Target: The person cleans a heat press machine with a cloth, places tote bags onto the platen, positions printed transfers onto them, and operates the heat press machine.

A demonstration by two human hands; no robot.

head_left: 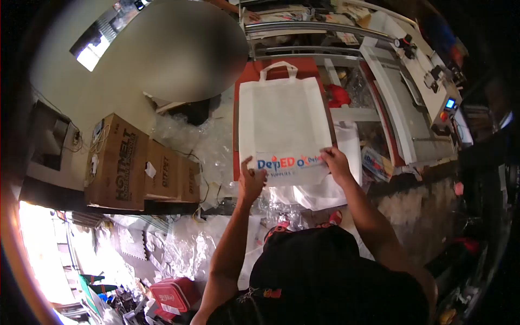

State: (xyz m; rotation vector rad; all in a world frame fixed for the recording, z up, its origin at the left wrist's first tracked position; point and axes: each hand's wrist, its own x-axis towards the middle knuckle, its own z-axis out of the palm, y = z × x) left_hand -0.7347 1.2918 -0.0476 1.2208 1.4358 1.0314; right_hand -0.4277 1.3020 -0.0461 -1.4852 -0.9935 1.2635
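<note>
A white cloth bag [284, 114] with a looped handle lies flat on a red board [236, 130], its handle pointing away from me. Across the bag's near end lies a clear printed film [290, 172] with red and blue lettering. My left hand [252, 179] is at the film's left edge, its fingers curled with the thumb and a finger a little apart. At the right edge, my right hand [336, 162] pinches the film's corner between thumb and fingers.
Cardboard boxes [127, 162] stand at the left. A heat press machine [411, 92] with a small lit display is at the right. Clear plastic wrap [189, 135] lies left of the board. Metal rails cross behind it, near another person's hand [251, 15]. A red box [174, 294] sits lower left.
</note>
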